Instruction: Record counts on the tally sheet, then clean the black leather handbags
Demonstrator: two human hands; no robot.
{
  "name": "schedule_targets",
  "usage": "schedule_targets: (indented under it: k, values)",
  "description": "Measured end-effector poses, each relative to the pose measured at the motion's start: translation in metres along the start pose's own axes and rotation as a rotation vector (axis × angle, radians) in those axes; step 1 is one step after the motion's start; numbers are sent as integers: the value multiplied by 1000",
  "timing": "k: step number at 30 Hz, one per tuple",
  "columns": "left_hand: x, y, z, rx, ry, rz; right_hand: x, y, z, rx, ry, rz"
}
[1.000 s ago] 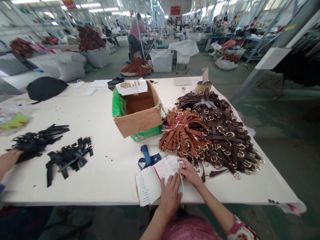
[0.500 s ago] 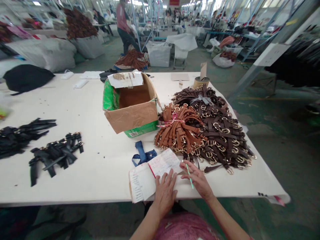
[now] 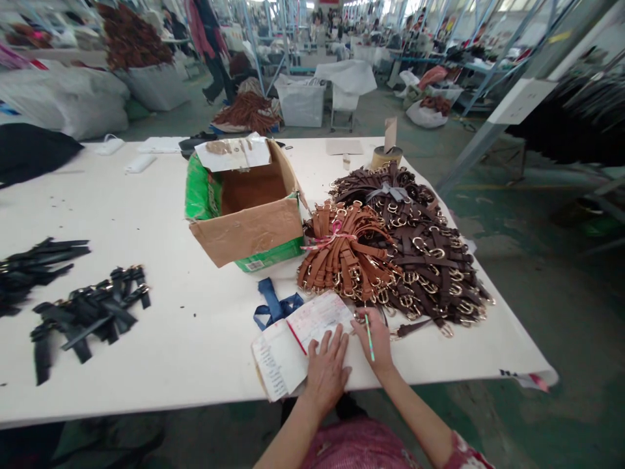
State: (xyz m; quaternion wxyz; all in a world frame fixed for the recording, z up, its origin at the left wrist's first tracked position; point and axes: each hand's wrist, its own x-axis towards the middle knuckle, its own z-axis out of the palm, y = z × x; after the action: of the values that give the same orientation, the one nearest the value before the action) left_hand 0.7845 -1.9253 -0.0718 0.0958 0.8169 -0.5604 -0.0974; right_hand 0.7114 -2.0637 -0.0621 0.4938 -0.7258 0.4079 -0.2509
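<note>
An open notebook with handwritten lines lies at the near edge of the white table. My left hand rests flat on its right page, fingers spread. My right hand holds a green pen, its tip at the page's right edge. Just beyond lie a tied bundle of tan belts and a heap of dark brown belts with gold buckles. A blue ribbon lies left of the notebook.
An open cardboard box stands mid-table. Black straps lie in two piles at the left. A tape roll stands at the far edge. White sacks, belt heaps and a walking person fill the floor behind.
The view has shifted right and down. My right hand moved the pen back to the page edge. The person behind walked left. A co-worker's hand at the far left went out of view.
</note>
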Motion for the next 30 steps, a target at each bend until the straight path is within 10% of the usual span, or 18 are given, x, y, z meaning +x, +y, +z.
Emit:
schedule_targets:
  k: [10,22,26,30]
  values:
    - [-23,-7,-34,-123,-115,-8,-25,4,31,-76,-81,30]
    - [-28,-9,8,-91,-81,109,-28,14,15,-133,-33,36]
    - [-35,-12,14,-59,-26,146,-39,-17,-1,19,-25,74]
    - [-40,-3,20,-25,-13,61,-71,-99,-51,273,-145,17]
